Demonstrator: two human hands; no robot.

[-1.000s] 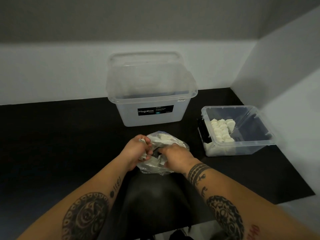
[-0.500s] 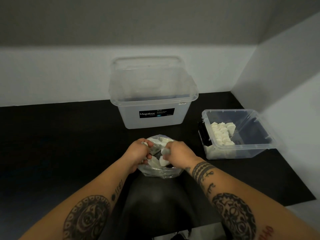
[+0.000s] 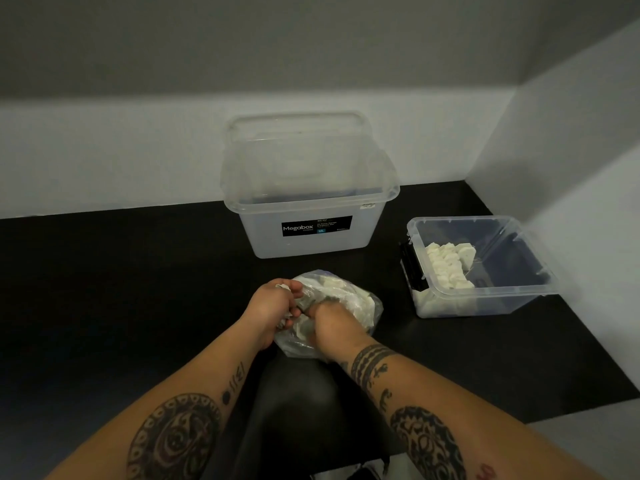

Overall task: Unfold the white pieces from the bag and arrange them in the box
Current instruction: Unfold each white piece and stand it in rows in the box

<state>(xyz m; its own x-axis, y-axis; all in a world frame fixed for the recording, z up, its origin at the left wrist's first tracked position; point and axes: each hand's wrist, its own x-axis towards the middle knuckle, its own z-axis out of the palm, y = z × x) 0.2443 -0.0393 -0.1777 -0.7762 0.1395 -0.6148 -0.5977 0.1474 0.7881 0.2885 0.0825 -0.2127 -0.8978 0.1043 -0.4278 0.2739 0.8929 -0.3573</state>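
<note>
Clear plastic bag (image 3: pixel 356 306) down on the black table (image 3: pixel 121 289), close to the near edge, stuffed with folded white pieces (image 3: pixel 330 282). Left hand (image 3: pixel 272 311) clamped on the bag's left side, fingers curled tight round a bunch of plastic, bit of white poking out by the knuckles. Right hand (image 3: pixel 334 323) right beside it, just about touching, fingers bent down into the bag's mouth. Tips hidden in there, so honestly can't tell whether pinching a piece or only plastic. Off to the right, well apart from the bag: small clear box (image 3: pixel 491 294), open, with a tidy row of white bits (image 3: pixel 446 265) lined up along its left wall. Behind the bag, near the back wall: big see-through Megabox tub (image 3: pixel 311 216), lid (image 3: pixel 294 143) standing upright at its back
</note>
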